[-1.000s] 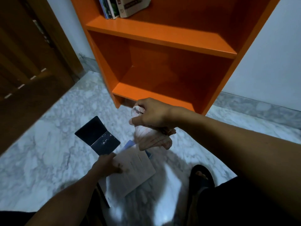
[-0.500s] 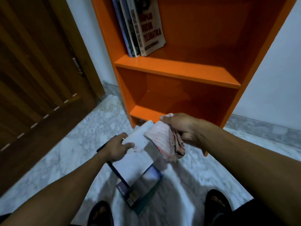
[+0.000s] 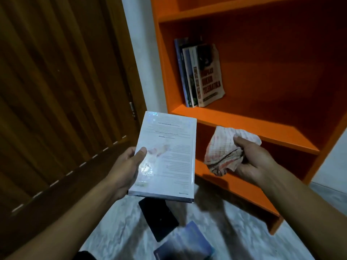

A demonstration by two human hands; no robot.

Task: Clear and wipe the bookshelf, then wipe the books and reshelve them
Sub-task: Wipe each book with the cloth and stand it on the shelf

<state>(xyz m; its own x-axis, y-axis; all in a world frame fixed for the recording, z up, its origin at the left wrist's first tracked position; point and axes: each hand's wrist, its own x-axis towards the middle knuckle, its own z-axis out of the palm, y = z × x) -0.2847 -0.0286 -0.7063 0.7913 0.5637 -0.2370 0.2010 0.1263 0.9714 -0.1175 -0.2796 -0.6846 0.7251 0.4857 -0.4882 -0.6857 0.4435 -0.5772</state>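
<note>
Books are partly back in place: a short row of paperbacks (image 3: 200, 76) stands leaning at the left end of the bright orange bookshelf (image 3: 244, 126). A second ago the glossy white-covered book (image 3: 167, 156) lay on the pale marble floor (image 3: 234, 239); it has since been lifted to chest height in front of the shelf edge, which suggests it is up for wiping before reshelving. The left hand (image 3: 125, 166) grips its left edge, thumb on the cover and fingers curled beneath. The right hand (image 3: 249, 160) clutches a crumpled white-and-red checked cloth (image 3: 225, 149) just beside the book, not touching it. A black book (image 3: 157, 218) and a blue book (image 3: 187, 243) lie on the floor below, apparently yet to be done.
</note>
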